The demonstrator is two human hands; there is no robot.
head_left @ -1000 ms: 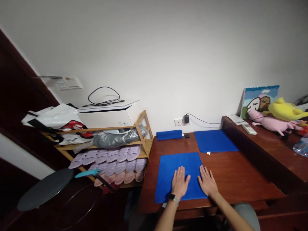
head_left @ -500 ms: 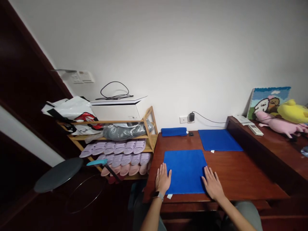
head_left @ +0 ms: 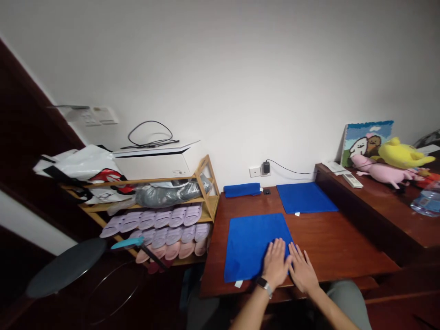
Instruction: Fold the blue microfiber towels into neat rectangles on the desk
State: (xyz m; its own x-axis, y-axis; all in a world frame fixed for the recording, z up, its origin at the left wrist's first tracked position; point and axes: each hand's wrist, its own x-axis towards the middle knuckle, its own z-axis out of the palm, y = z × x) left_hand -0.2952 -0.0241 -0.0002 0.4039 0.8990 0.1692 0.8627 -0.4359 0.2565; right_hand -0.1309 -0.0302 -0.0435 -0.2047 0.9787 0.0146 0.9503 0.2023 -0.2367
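A blue cloth [head_left: 252,243] lies spread flat near the front edge of the wooden table [head_left: 330,245], its white tag sticking out at the near side. My left hand [head_left: 276,265] rests palm down on the cloth's right part, fingers stretched forward. Right beside it, my right hand [head_left: 303,270] lies flat over the cloth's right edge, fingers out. The thumbs meet or nearly meet. Behind, a second blue cloth [head_left: 305,198] is laid flat at the back right. At the back left sits a rolled or folded blue cloth [head_left: 242,189].
Left of the table stands a wooden shoe rack [head_left: 208,208] with several slippers [head_left: 161,217] and a white box [head_left: 154,163] on top. A dark stool [head_left: 67,268] is at the far left. The raised ledge on the right holds plush toys [head_left: 383,169], a remote [head_left: 353,180] and a plastic bottle [head_left: 426,201].
My left hand has moved from the cloth's left edge across to its right side, beside my right hand. My right hand stays near the right edge. The view has shifted slightly right.
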